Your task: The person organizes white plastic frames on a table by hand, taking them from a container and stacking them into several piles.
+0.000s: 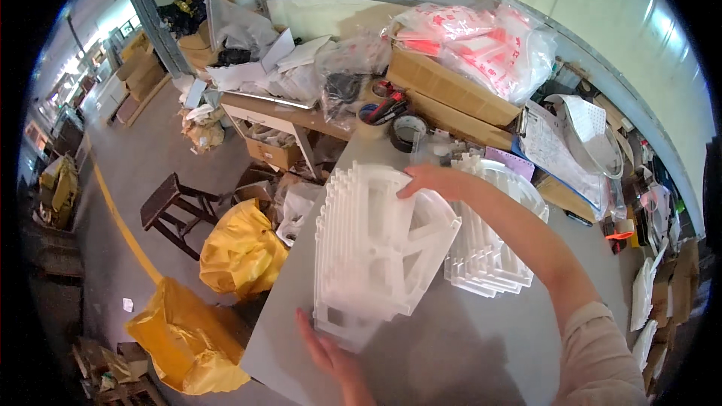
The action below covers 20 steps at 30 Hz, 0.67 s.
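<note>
A stack of white translucent plastic frames (pixel 376 240) with cut-out openings stands tilted on the grey table, its lower end blurred. My right hand (pixel 434 182) reaches across from the right and grips the stack's upper edge, thumb on the front face. By the lower left corner is my left hand (pixel 325 347), fingers stretched out and holding nothing; whether they touch the plastic I cannot tell. Just right of this stack, partly behind my right forearm, sits a second stack of similar white frames (pixel 492 256).
Tape rolls (pixel 408 133), a long cardboard box (pixel 451 90) and pink-and-white plastic bags (pixel 489 49) crowd the table's far side. Papers and a white basket (pixel 590 135) lie at right. Left of the table are yellow bags (pixel 244 248) and a wooden stool (pixel 177 207).
</note>
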{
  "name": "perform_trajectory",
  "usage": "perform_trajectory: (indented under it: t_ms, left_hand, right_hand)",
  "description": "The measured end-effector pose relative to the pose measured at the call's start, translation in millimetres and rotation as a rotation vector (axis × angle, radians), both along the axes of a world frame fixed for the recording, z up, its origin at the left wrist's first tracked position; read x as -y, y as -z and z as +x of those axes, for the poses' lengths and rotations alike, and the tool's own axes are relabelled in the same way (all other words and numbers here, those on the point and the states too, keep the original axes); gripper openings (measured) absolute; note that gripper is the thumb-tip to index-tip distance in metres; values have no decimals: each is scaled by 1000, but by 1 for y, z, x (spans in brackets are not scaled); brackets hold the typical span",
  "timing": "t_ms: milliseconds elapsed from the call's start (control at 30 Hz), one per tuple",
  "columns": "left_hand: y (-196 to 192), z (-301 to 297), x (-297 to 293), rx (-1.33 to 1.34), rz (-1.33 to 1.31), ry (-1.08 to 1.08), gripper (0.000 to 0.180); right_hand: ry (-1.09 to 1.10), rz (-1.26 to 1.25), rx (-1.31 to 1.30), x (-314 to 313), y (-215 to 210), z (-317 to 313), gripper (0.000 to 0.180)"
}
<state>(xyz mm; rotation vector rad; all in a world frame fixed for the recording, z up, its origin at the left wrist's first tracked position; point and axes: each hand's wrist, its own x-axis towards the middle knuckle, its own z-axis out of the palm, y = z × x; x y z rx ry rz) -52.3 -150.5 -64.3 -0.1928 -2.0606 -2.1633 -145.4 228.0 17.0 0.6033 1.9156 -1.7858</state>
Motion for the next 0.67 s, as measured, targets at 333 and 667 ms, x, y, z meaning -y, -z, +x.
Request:
perform_trajectory:
  t_ms: [333, 667]
  left_hand:
    - [5, -16, -31, -87, -263, -13, 56]
    - [3, -19, -35, 144, 65, -46, 50]
  right_hand:
    - [219, -142, -7, 23, -14, 30, 79]
    - [128, -226, -70, 5, -8, 28, 58]
